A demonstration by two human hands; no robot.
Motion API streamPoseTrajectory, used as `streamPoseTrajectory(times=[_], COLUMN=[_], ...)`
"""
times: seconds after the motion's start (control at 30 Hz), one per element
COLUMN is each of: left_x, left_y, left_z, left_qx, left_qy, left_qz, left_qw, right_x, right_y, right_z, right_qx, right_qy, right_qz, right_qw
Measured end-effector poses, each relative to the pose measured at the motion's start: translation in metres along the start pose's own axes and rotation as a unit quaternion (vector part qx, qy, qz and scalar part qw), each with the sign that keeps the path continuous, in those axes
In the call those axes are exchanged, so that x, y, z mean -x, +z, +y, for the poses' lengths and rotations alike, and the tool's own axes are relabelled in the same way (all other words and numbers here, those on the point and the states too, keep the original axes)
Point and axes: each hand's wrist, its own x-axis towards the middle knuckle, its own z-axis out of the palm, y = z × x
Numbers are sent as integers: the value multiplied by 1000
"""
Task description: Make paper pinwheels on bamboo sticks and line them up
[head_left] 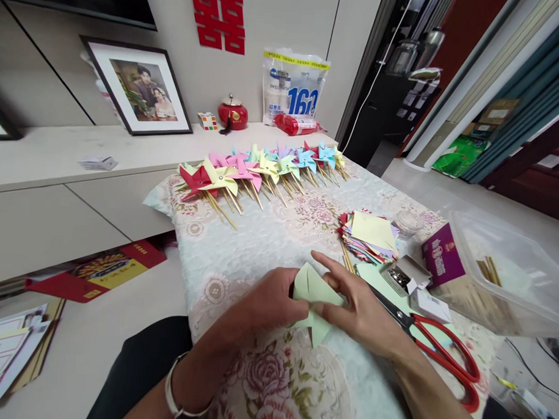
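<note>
A pale green paper pinwheel (317, 289), cut and partly folded, is held between both hands above the flowered tablecloth. My left hand (276, 298) pinches its left side, thumb pressing near the middle. From the right, my right hand (354, 301) grips the same paper with the thumb near its centre, the index finger raised behind. To the right of my right hand lie scissors (410, 321) with red handles. Beyond them sit a small open box of metal pins (400, 276) and a stack of coloured paper squares (373, 231).
Finished pinwheels on sticks (262, 166) line the table's far edge. A clear plastic bin (524, 291) with sticks stands at the right, beside a round clear container (408, 223). Behind, a white cabinet (144, 150) bears a framed photo (141, 88) and a red jar (233, 115).
</note>
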Motion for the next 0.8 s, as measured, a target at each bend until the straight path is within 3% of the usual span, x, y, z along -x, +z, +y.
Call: streamPoseTrajectory(times=[0.2,0.37,0.57,0.67,0.8], left_x=[-1,-3,-3,-3,-5], left_y=[1,2,-3,-3,7], left_z=[2,-3,5,4,-1], left_qx=[-98,-79,54,139,200], left_qy=[13,17,-7,-16,-2], left_qz=[12,12,33,42,46], left_qw=[995,997,998,989,979], right_x=[-2,-2,-7,-11,-12], right_y=[7,8,1,0,4], right_z=[2,2,11,17,18], right_qx=[121,131,-2,-94,-138], right_qy=[-30,-29,-15,-13,-19], right_qz=[13,20,113,167,213], right_qw=[992,991,993,981,967])
